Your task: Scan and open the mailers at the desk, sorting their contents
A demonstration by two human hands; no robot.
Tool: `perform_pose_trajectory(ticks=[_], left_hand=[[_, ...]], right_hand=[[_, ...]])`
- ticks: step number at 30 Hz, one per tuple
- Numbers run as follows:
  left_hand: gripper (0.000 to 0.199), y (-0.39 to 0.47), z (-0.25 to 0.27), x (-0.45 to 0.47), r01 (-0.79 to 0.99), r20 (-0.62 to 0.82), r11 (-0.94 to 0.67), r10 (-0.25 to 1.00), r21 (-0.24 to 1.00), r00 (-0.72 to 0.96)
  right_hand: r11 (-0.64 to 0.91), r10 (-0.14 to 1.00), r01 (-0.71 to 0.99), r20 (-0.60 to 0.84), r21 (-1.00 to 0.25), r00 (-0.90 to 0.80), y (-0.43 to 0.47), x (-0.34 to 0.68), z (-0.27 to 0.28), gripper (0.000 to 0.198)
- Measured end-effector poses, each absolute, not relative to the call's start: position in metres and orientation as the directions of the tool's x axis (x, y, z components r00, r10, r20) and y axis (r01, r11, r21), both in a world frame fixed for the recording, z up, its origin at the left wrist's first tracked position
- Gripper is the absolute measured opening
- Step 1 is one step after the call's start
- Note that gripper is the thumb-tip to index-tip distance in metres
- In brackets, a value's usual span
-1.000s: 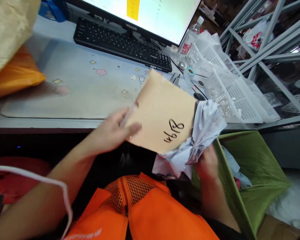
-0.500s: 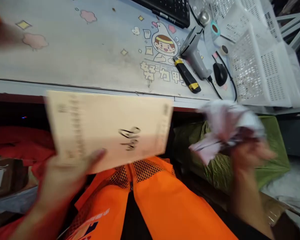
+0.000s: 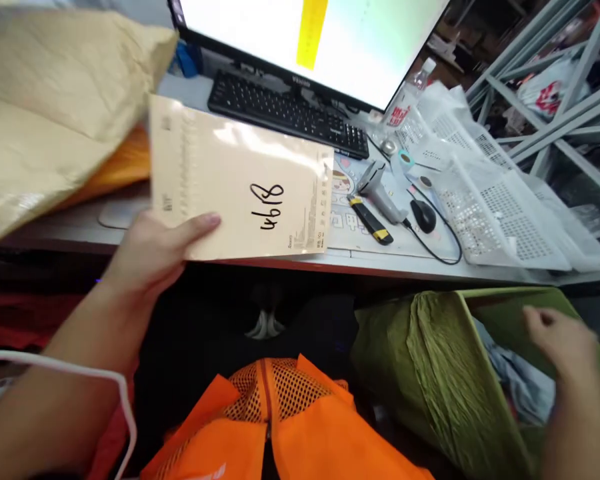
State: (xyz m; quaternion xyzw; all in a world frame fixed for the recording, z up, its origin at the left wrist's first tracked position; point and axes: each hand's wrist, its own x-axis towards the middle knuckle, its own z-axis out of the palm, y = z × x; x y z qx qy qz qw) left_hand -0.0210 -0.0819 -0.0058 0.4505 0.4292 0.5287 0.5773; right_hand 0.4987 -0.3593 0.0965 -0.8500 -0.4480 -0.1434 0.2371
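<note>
My left hand grips a flat cream-coloured package by its lower left edge, thumb on top. The package has a shiny surface, small print at both ends and black handwritten figures near its middle. It is raised over the front of the desk. My right hand hovers above an open green bin, fingers curled and nothing visible in them. Crumpled grey-white plastic lies inside the bin, partly hidden by its wall and my right forearm.
On the desk are a keyboard, monitor, barcode scanner, yellow-black utility knife and mouse. White perforated baskets stand at the right. A large brown paper parcel fills the upper left.
Crumpled plastic has left my right hand, which has shifted right over the green bin. My left hand has raised the cream package over the desk. The view has tilted up, showing the monitor.
</note>
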Motion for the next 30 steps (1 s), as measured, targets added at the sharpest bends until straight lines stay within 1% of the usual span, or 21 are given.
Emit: perform_pose_trajectory(ticks=[1,2,3,4,5,6,8,10,12,15,17,18,20,21,22,24,26,30], left_hand=[[0.068,-0.067,-0.008,-0.017,-0.221,-0.019,0.042,0.995,0.974,0.103],[0.066,-0.053,-0.010,-0.014,-0.211,-0.011,0.037,0.992,0.977,0.124],[0.062,-0.042,-0.013,-0.012,-0.199,0.002,0.026,0.990,0.980,0.140],[0.060,-0.032,-0.017,-0.009,-0.187,0.017,0.012,0.988,0.982,0.152],[0.058,-0.025,-0.020,-0.008,-0.173,0.035,-0.007,0.987,0.985,0.157],[0.059,-0.021,-0.023,-0.008,-0.148,0.055,-0.032,0.987,0.988,0.152],[0.066,-0.019,-0.027,-0.009,-0.053,0.086,-0.080,0.991,0.995,0.107],[0.071,-0.022,-0.029,-0.012,0.061,0.125,-0.129,0.990,0.990,0.061],[0.070,-0.026,-0.028,-0.015,0.133,0.155,-0.161,0.986,0.978,0.052],[0.066,-0.029,-0.025,-0.016,0.160,0.163,-0.168,0.986,0.973,0.045],[0.065,-0.029,-0.023,-0.015,0.151,0.156,-0.161,0.987,0.975,0.049],[0.065,-0.029,-0.023,-0.015,0.142,0.152,-0.159,0.987,0.977,0.058],[0.066,-0.029,-0.022,-0.014,0.127,0.148,-0.157,0.986,0.979,0.080],[0.067,-0.029,-0.023,-0.014,0.123,0.146,-0.156,0.985,0.980,0.087],[0.067,-0.029,-0.023,-0.014,0.123,0.145,-0.155,0.985,0.980,0.089],[0.069,-0.028,-0.025,-0.015,0.134,0.144,-0.154,0.986,0.979,0.081],[0.069,-0.027,-0.028,-0.017,0.137,0.146,-0.157,0.986,0.978,0.083],[0.070,-0.026,-0.031,-0.019,0.122,0.145,-0.155,0.986,0.980,0.087]], right_hand=[[-0.479,0.687,0.848,0.504,-0.228,0.524,-0.346,0.500,0.098,0.034],[-0.450,0.702,0.873,0.529,-0.188,0.476,-0.326,0.497,0.097,0.028],[-0.402,0.737,0.902,0.528,-0.160,0.422,-0.302,0.490,0.094,0.019],[-0.343,0.784,0.927,0.497,-0.151,0.372,-0.272,0.480,0.089,0.019],[-0.272,0.841,0.947,0.435,-0.172,0.321,-0.239,0.468,0.083,0.028],[-0.267,0.872,0.948,0.377,-0.171,0.313,-0.205,0.456,0.077,0.035],[-0.315,0.919,0.943,0.216,-0.106,0.331,-0.141,0.431,0.061,0.050],[-0.389,0.919,0.920,0.050,-0.041,0.390,-0.092,0.410,0.044,0.057],[-0.441,0.897,0.897,-0.013,-0.016,0.441,-0.062,0.395,0.033,0.055],[-0.470,0.880,0.880,0.036,-0.067,0.473,-0.046,0.385,0.035,0.047],[-0.428,0.897,0.884,0.026,-0.190,0.441,-0.046,0.384,0.054,0.040],[-0.375,0.921,0.884,-0.001,-0.279,0.391,-0.048,0.384,0.066,0.036],[-0.231,0.972,0.862,-0.063,-0.451,0.227,-0.052,0.383,0.095,0.030],[-0.167,0.986,0.844,-0.090,-0.510,0.141,-0.053,0.382,0.109,0.028],[-0.122,0.991,0.833,-0.112,-0.540,0.072,-0.054,0.380,0.120,0.026],[-0.090,0.989,0.844,-0.148,-0.529,0.013,-0.053,0.374,0.136,0.025],[-0.087,0.988,0.871,-0.156,-0.484,0.012,-0.049,0.370,0.141,0.024],[-0.088,0.994,0.901,-0.089,-0.425,0.055,-0.036,0.372,0.125,0.028]])
